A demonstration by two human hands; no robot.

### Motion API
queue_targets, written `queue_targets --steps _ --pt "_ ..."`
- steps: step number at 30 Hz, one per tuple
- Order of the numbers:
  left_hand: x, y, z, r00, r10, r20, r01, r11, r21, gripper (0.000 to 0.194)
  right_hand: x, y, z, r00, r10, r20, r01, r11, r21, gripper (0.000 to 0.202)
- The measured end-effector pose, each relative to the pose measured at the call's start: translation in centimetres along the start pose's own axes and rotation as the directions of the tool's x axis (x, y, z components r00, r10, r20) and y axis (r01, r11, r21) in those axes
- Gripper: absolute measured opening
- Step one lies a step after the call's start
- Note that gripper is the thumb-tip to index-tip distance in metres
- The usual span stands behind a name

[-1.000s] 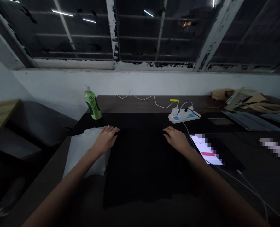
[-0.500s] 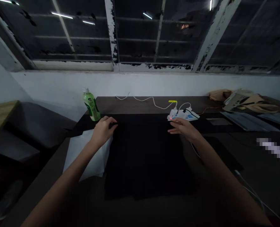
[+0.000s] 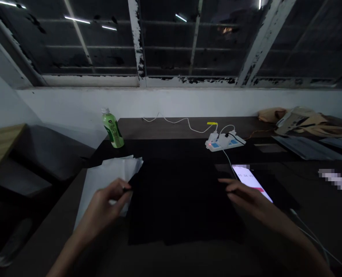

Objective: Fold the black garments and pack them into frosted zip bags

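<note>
A black cloth (image 3: 179, 207) lies over the dark table in front of me; its folds and exact outline are lost in the dim light. At its left side, my left hand (image 3: 109, 204) pinches a dark bit of the edge between thumb and fingertips. On the opposite side, my right hand (image 3: 246, 196) has its fingers closed on the cloth's edge, slightly blurred. Thin white sheets (image 3: 98, 184) lie partly beneath my left hand. Beyond my right hand, a lit phone (image 3: 248, 177) shows large digits and a red button.
A green bottle (image 3: 113, 129) stands at the table's back left. A white power strip (image 3: 224, 142) with plugs and cables sits at the back. Flat grey packets (image 3: 306, 148) and a tan bag (image 3: 318, 127) lie at the right. A white cable (image 3: 309, 231) runs at front right.
Both hands have drawn back toward me from the cloth's far side, the right one also moving outward. The phone and more of the power strip now show.
</note>
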State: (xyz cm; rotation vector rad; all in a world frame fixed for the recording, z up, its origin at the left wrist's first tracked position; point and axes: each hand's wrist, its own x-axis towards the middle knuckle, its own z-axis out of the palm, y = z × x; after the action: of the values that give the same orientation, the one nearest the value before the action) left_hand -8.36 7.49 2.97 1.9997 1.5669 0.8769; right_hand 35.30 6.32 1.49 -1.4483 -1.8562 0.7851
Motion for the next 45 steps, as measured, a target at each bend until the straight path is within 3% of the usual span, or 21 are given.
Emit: queue_targets --steps 4,6,8,9,11,13,14,15,18,20,22,25,28,34,39,41,45 --pt "-5.4 -0.8 0.7 0.988 -0.086 0.131 0.079 0.995 0.062 0.018 -3.7 0.9 0.0 0.99 0.082 0.112 -0.082 0.997 0.0 0.026" --pt "-6.8 -1.0 0.7 0.973 -0.119 0.2 0.097 0.988 0.117 0.019 -4.2 1.4 -0.3 0.979 0.104 0.174 -0.105 0.994 -0.005 0.025" --pt "-7.5 -0.8 0.3 0.958 -0.137 0.254 0.099 0.983 0.157 0.022 -4.1 1.6 -0.7 0.981 0.103 0.163 -0.098 0.994 -0.044 0.028" --pt "-7.6 -0.5 0.2 0.96 -0.136 0.246 0.096 0.981 0.167 0.026 -3.8 1.4 -0.6 0.99 0.097 0.101 -0.089 0.993 -0.082 0.03" --pt "-7.2 0.6 0.2 0.983 -0.122 0.141 0.097 0.981 0.17 0.033 -2.9 0.2 0.2 0.989 0.059 -0.133 -0.085 0.978 -0.192 0.032" --pt "-6.2 2.0 1.3 0.996 -0.088 -0.021 0.09 0.98 0.178 0.032 -1.7 -2.1 2.5 0.926 -0.031 -0.376 -0.095 0.946 -0.311 0.032" --pt "-5.5 2.6 2.4 0.993 -0.059 -0.098 0.077 0.978 0.192 0.031 -1.0 -3.4 4.0 0.908 -0.087 -0.41 -0.059 0.941 -0.332 0.031" --pt "-4.7 3.2 3.7 0.991 0.005 -0.134 0.023 0.978 0.209 0.033 -0.5 -4.8 5.8 0.91 -0.142 -0.389 0.0 0.94 -0.342 0.031" --pt "-2.9 3.6 8.6 0.973 0.22 -0.067 -0.187 0.926 0.329 0.044 0.7 -7.6 10.9 0.964 -0.248 -0.097 0.192 0.899 -0.393 0.035" --pt "-2.5 2.8 11.3 0.958 0.287 0.027 -0.274 0.878 0.393 0.058 0.9 -7.9 12.9 0.97 -0.237 0.047 0.235 0.878 -0.417 0.046" --pt "-2.6 1.7 12.6 0.959 0.277 0.056 -0.273 0.856 0.438 0.072 0.7 -6.9 13.4 0.978 -0.181 0.102 0.208 0.876 -0.436 0.05" --pt "-3.4 0.4 12.3 0.976 0.214 0.028 -0.2 0.847 0.493 0.091 0.2 -4.2 12.1 0.99 -0.091 0.105 0.127 0.892 -0.434 0.053" --pt "-4.0 0.2 11.1 0.991 0.137 0.0 -0.115 0.83 0.546 0.096 -0.2 -1.6 10.1 0.997 -0.029 0.073 0.058 0.898 -0.435 0.054" --pt "-4.1 0.3 10.6 0.995 0.096 0.005 -0.085 0.844 0.529 0.098 0.1 2.9 7.6 0.987 0.051 -0.149 -0.126 0.825 -0.55 0.053" --pt "-3.9 0.0 10.5 0.996 0.094 0.005 -0.087 0.892 0.444 0.095 1.3 4.8 5.5 0.984 -0.058 -0.171 -0.043 0.842 -0.537 0.048" --pt "-3.8 0.2 10.2 0.996 0.085 -0.036 -0.066 0.929 0.365 0.083 1.9 5.0 4.5 0.984 -0.098 -0.149 0.012 0.869 -0.494 0.039" --pt "-3.5 0.9 9.0 0.976 -0.018 -0.219 0.04 0.995 0.093 0.038 3.3 3.8 1.7 0.99 -0.131 -0.055 0.1 0.92 -0.378 0.013"
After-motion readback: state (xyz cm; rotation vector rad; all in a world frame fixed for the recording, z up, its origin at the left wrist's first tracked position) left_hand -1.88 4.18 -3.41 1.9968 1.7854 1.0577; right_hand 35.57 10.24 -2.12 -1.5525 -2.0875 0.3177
